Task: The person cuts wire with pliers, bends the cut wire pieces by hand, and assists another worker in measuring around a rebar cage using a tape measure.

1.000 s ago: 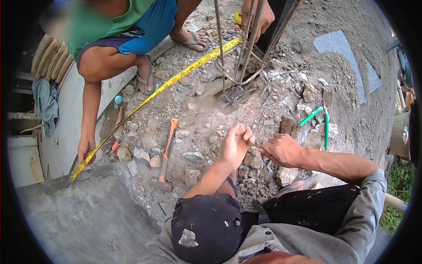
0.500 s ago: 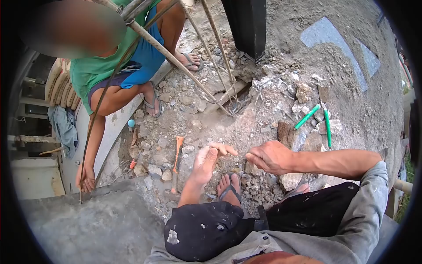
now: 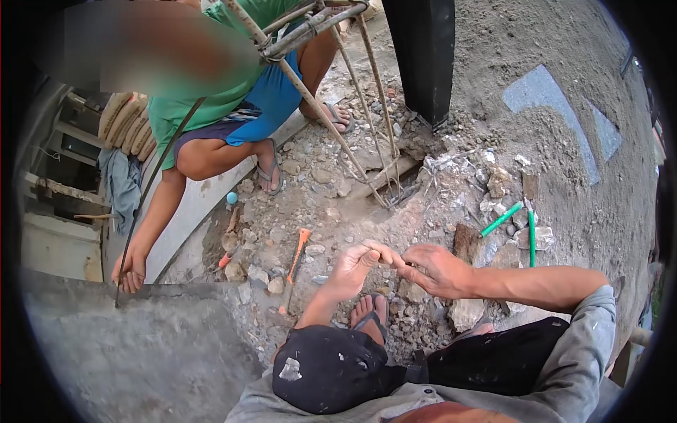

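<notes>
Rubble [image 3: 407, 310], jagged, under left hand [image 3: 358, 269] and right hand [image 3: 443, 272]; curled fingers [image 3: 382, 250] meet, I can't tell if holding anything. Orange-handled hammer [image 3: 295, 264] near left hand, green-handled tool [image 3: 532, 236] beyond right. Smooth concrete slab's [image 3: 141, 345] edge left; open gritty sand [image 3: 486, 56] upper right.

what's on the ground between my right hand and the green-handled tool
In the head view, a brown chunk and grey stones lie between your right hand and the green-handled tool.
</notes>
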Motion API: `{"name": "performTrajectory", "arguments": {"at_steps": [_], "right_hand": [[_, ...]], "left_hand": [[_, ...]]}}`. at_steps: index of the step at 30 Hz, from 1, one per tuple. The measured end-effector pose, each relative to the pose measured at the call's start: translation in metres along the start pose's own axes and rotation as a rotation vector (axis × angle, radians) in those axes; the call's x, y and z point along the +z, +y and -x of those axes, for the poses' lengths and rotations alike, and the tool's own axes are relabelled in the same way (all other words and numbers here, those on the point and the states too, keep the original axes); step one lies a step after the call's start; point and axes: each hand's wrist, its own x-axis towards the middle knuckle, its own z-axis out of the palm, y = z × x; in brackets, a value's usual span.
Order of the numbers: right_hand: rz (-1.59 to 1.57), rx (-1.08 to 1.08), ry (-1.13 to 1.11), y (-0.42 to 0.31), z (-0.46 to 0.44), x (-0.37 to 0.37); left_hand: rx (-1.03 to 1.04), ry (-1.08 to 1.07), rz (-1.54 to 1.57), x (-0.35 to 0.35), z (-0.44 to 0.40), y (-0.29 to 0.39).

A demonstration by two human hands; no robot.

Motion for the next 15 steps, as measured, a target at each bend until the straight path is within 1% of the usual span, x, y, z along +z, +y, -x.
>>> {"name": "performTrajectory", "arguments": {"at_steps": [2, 3, 5, 8, 11, 15], "right_hand": [[-0.036, 0.037, -0.035, -0.001, -0.001, 0.001], [-0.031, 0.022, -0.048, -0.002, -0.002, 0.001], [-0.196, 0.147, -0.100, -0.002, 0.000, 0.001], [-0.159, 0.163, -0.078, -0.003, 0.002, 0.006], [-0.130, 0.193, -0.101, -0.002, 0.003, 0.008], [-0.087, 0.245, -0.134, -0.001, 0.001, 0.009]], "left_hand": [[-0.011, 0.015, 0.033, 0.002, 0.000, 0.000], [-0.031, 0.020, 0.071, 0.002, 0.001, 0.000], [-0.020, 0.036, 0.058, 0.001, 0.005, -0.012], [-0.018, 0.056, 0.053, 0.004, 0.008, -0.012], [-0.068, 0.078, -0.089, 0.005, 0.010, -0.009], [-0.053, 0.079, -0.068, 0.006, 0.010, -0.007]]}}
